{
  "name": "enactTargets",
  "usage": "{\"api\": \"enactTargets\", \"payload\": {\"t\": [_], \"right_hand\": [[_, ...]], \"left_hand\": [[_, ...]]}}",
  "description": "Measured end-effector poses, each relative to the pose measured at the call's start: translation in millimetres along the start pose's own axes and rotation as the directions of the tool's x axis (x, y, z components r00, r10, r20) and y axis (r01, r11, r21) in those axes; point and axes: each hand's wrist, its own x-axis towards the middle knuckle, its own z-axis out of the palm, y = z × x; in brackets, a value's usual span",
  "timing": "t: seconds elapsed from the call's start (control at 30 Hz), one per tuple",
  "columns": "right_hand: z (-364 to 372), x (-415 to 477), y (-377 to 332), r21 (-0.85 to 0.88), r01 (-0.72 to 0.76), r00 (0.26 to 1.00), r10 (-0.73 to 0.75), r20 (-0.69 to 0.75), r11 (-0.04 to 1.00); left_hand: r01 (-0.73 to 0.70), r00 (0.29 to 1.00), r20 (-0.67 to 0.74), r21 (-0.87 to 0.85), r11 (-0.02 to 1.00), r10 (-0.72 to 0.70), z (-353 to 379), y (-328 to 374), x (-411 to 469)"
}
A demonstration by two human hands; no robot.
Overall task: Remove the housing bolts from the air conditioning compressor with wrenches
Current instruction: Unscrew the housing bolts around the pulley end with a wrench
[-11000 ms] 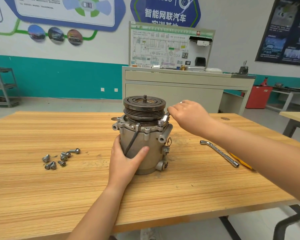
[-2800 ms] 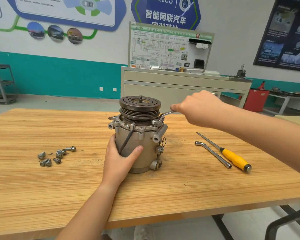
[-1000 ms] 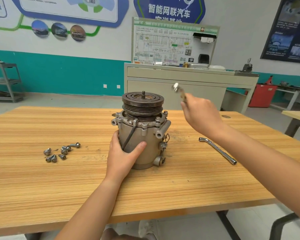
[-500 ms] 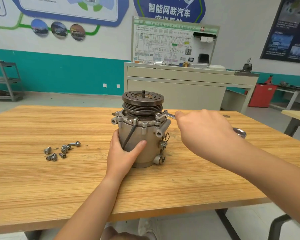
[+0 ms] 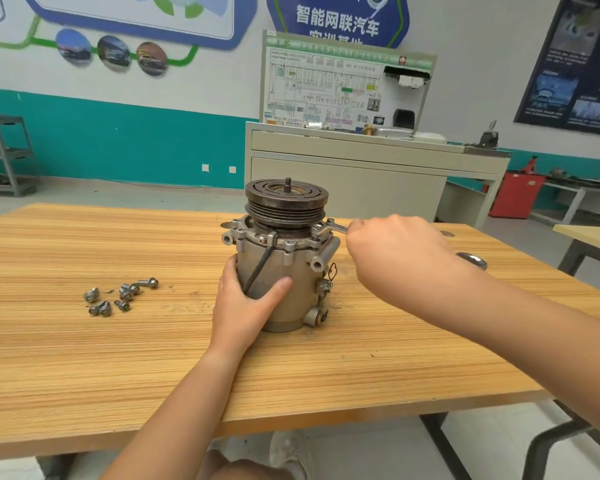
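From where I stand, the left hand [image 5: 243, 306] wraps around the lower body of the compressor [image 5: 300, 271], thumb across the front beside a black cable [image 5: 258, 268]. The right hand [image 5: 399, 261] is closed around the shaft of a wrench [image 5: 336, 227], whose open end sits on the flange just under the grooved pulley [image 5: 286, 202]; its far end pokes out behind the wrist. The compressor stands upright, pulley on top, near the middle of the wooden counter [image 5: 118, 358]. A small cluster of loose bolts [image 5: 118, 296] lies well off to the left. A grey cabinet [image 5: 361, 178] stands beyond the counter.
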Motion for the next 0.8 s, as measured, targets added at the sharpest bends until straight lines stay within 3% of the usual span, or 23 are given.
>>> {"api": "enactTargets", "payload": {"t": [0.13, 0.33, 0.7, 0.8], "right_hand": [[6.7, 0.8, 6.1, 0.005, -0.034, 0.999, 0.034, -0.027, 0.999], [5.0, 4.4, -5.9, -0.084, -0.004, 0.999, 0.008, 0.048, 0.996], [34.8, 58.0, 55.6, -0.261, 0.115, 0.988, -0.137, -0.067, 0.958], [51.0, 77.6, 46.4, -0.187, 0.093, 0.987, -0.116, -0.112, 0.978]], "left_hand": [[-0.006, 1.000, 0.002, -0.006, 1.000, 0.006, -0.1, -0.2, 0.1], [-0.013, 1.000, -0.013, -0.002, 1.000, 0.013, 0.3, 0.1, -0.3], [0.004, 1.000, -0.004, -0.002, 1.000, -0.004, 0.2, -1.8, 0.8], [0.004, 1.000, -0.001, -0.001, 1.000, -0.004, 0.0, -2.3, 0.7]]}}
